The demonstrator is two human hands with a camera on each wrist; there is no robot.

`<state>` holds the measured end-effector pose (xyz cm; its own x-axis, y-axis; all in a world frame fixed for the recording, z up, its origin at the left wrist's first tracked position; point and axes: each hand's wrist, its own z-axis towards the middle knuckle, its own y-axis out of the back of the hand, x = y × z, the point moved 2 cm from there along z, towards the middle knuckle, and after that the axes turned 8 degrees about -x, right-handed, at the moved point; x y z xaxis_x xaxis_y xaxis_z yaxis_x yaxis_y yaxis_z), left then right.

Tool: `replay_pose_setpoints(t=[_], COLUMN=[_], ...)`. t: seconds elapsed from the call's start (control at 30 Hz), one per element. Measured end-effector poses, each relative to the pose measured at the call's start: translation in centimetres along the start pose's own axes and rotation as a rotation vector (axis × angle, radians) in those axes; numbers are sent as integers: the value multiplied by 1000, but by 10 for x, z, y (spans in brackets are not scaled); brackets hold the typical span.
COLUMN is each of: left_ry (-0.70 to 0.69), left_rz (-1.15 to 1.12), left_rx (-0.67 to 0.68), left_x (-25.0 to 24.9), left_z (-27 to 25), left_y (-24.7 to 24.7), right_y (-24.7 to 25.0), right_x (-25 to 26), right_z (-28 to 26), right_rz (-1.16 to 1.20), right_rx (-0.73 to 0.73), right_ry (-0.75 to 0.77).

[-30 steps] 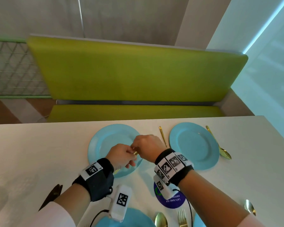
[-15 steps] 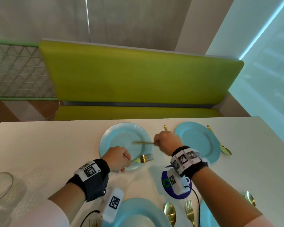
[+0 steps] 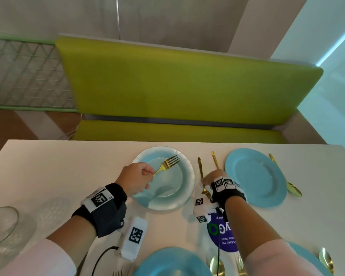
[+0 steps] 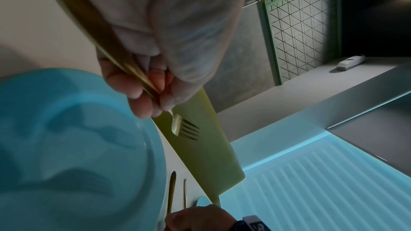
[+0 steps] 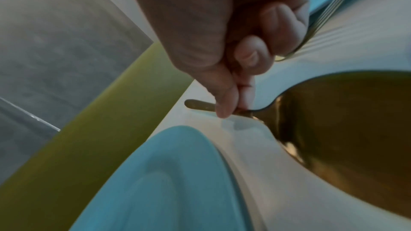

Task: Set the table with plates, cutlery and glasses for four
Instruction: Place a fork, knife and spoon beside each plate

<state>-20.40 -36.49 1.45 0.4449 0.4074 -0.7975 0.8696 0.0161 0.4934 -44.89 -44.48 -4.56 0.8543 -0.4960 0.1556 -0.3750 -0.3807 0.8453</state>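
My left hand [image 3: 135, 180] grips the handle of a gold fork [image 3: 168, 163] and holds it over the far-left blue plate [image 3: 185, 194], tines pointing away. In the left wrist view the fork [image 4: 185, 129] sticks out past the curled fingers [image 4: 142, 94], above the plate [image 4: 66, 147]. My right hand [image 3: 211, 177] pinches the handle of a gold spoon [image 3: 200, 168] in the gap between the two far plates. The spoon's bowl [image 5: 344, 120] fills the right wrist view; whether it touches the table I cannot tell.
Another gold fork [image 3: 215, 160] lies left of the far-right blue plate [image 3: 255, 176], and a gold spoon [image 3: 293, 189] lies on its right. A near plate [image 3: 173, 261] with cutlery is at the bottom edge. A clear glass [image 3: 0, 226] stands at left. A green bench [image 3: 187, 86] runs behind the table.
The hands, together over the far-left plate a second ago, have parted. The left has raised the fork over the plate; the right has carried the spoon rightwards into the gap between plates.
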Motion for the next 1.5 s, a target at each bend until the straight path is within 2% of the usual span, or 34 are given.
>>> replay_pose_setpoints(t=[0.13,0.27,0.3,0.43,0.5,0.6,0.77,0.83,0.9,0.93,1.03,1.1,1.17,1.3,1.5], left_ry=[2,12,13,15,15,12,22,34,55,69,115,110,106,121,90], left_rz=[2,-6,-8,-6,-3,8,19,24,56,76,132,181,233,266,341], left_rx=[-13,-23,-24,-22,-16,-5,14,37,76,104,185,235,264,327,391], left_x=[7,10,10,10,10,10,9,9,8,7,6,6,8,19,31], left_z=[6,12,13,17,18,18,15,14,12,10,5,1,-3,-10,-22], left_y=[2,3,3,2,2,1,2,3,6,7,9,12,18,33,48], right_y=[3,8,7,3,1,1,7,23,36,38,20,-1,-13,-24,-40], right_x=[6,11,14,24,27,27,25,32,48,58,83,91,95,97,105], right_z=[2,11,11,11,13,16,12,-2,-31,-52,-119,-143,-151,-159,-182], right_rz=[80,227,211,-226,-340,-392,-162,-101,-65,-34,-117,-256,-328,-317,-280], right_rx=[-8,110,101,-43,-48,-43,-36,-136,-257,-261,-98,-43,-63,-40,104], right_ry=[-7,37,60,172,236,260,179,207,332,434,829,978,1006,1007,982])
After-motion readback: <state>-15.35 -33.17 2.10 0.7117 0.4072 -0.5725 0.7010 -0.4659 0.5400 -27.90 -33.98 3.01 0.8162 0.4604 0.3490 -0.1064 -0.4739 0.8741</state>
